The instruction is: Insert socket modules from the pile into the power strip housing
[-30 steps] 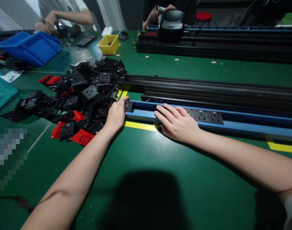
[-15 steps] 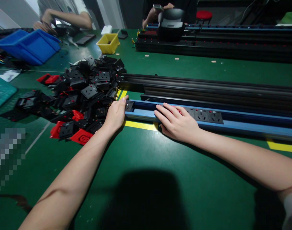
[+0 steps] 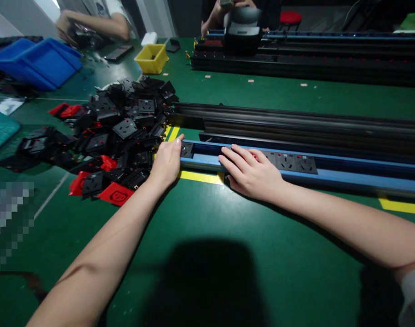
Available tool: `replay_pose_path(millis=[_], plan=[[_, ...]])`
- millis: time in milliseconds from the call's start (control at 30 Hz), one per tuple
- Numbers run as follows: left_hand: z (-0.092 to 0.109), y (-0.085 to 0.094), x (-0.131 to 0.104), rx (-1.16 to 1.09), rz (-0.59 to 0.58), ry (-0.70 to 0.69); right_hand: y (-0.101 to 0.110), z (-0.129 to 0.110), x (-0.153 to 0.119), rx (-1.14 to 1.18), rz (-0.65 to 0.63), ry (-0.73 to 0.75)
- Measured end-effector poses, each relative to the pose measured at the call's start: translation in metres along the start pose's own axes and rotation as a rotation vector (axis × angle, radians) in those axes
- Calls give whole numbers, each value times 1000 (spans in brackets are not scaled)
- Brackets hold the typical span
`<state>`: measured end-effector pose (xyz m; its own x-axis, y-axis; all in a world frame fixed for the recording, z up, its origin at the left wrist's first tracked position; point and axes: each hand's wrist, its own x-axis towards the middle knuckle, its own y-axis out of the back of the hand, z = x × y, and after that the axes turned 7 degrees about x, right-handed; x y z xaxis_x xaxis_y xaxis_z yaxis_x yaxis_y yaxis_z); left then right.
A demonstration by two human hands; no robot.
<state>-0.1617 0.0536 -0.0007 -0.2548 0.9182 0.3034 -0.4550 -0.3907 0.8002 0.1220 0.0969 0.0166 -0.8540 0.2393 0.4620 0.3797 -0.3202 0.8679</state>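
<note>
Blue rail on surface, long axis left-right. Left hand curled over left end, touching or just beside black socket; grip hidden, cannot tell. Right hand laid across rail farther right, fingers extended, unclenched.

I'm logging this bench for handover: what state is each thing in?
Left hand: curled at the blue rail; grip hidden.
Right hand: fingers extended over the rail.
Blue rail: lying flat, partly filled with sockets.
Left-end socket: in the rail, partly covered.
Loose sockets: heaped in disorder.
Black rails: lying lengthwise behind the blue rail.
Yellow bin: upright, open, contents unclear.
</note>
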Motion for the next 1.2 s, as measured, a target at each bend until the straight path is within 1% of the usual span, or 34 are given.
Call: replay_pose_path(millis=[200,500,967,1200], plan=[[-1,1,0,4,-27,-13,1,-1,0,-3,-2,-1],[-7,-1,1,-18,-32,-39,0,-1,1,-13,-1,-1],[-9,-1,0,-52,-40,-61,0,-1,0,35,-9,-11],[-8,-3,0,-87,-70,-57,0,-1,0,2,-2,-3]])
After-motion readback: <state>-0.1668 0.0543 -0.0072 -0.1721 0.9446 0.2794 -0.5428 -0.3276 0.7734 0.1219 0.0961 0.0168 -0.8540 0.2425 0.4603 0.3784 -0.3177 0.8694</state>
